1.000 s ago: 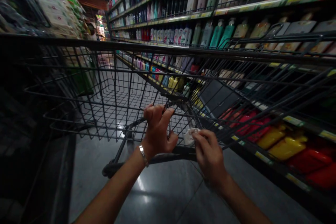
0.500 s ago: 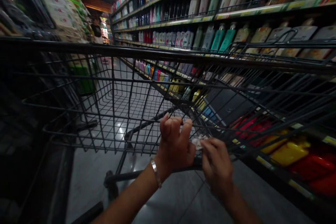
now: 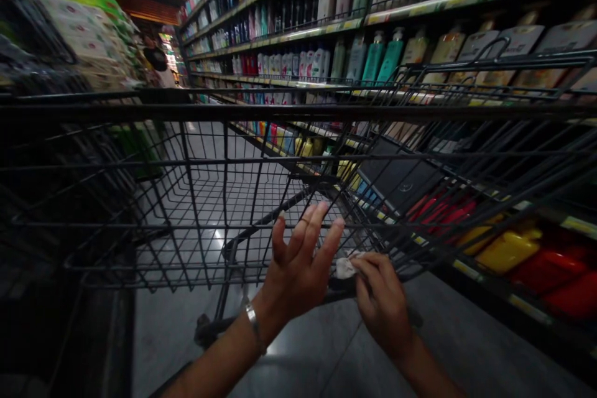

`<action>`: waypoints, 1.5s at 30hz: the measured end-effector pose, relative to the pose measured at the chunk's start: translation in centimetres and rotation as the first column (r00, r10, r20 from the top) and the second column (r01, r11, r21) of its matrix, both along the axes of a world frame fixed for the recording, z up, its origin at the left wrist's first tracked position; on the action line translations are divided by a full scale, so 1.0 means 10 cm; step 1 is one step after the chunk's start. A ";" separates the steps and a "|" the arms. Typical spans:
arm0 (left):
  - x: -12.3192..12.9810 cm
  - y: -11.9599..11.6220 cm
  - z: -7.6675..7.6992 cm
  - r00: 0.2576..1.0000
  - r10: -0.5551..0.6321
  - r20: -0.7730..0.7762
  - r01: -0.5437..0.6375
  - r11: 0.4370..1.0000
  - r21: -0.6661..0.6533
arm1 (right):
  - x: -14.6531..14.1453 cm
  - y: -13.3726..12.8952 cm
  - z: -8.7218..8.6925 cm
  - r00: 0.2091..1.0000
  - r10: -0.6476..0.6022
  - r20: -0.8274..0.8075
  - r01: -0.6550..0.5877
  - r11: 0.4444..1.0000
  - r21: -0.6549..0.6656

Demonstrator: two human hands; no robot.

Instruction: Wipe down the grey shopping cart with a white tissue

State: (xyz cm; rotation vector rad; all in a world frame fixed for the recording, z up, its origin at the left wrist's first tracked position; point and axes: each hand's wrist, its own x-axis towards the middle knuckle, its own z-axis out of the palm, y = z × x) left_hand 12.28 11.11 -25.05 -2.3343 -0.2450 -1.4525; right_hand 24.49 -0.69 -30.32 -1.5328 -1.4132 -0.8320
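Left hand: the left hand [image 3: 298,264] is up against the cart's wire wall, fingers spread and straight, gripping nothing; a metal bracelet [image 3: 253,318] sits on the wrist.
Right hand: the right hand [image 3: 380,298] is just beside it, fingertips pinched on a small white cloth [image 3: 344,267].
Cloth: pressed to the wire at the lower corner of the cart, between the two hands.
Cart: a black wire shopping cart [image 3: 209,199] fills the view in front of both hands; its top rail runs across above them and the mesh screens everything beyond.
Past the right hand: shelves [image 3: 420,12] of bottles up high, green and white ones in rows, and red and yellow jugs [image 3: 508,249] low down, seen through the wire.
Past the left hand: stacked packs [image 3: 88,43] on a display, dark and hard to read.
Far ahead: a person [image 3: 156,62] stands down the aisle, well apart from the cart.
Below: glossy grey floor [image 3: 303,354] under the wrists, catching the ceiling lights.
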 end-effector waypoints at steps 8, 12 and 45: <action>0.02 -0.21 -0.10 0.992 0.125 -0.012 -0.126 0.988 -0.084 | -0.06 -0.04 0.24 0.999 -0.039 -0.006 0.040 0.997 0.067; -0.10 -0.27 -0.11 0.995 0.045 0.086 -0.041 0.998 -0.042 | -0.11 -0.01 0.64 0.992 -0.125 0.007 0.118 0.956 0.270; -0.44 0.56 -0.02 0.969 0.104 0.225 -0.106 0.994 0.000 | -0.53 0.45 -0.12 0.994 -0.096 -0.057 0.098 0.994 0.050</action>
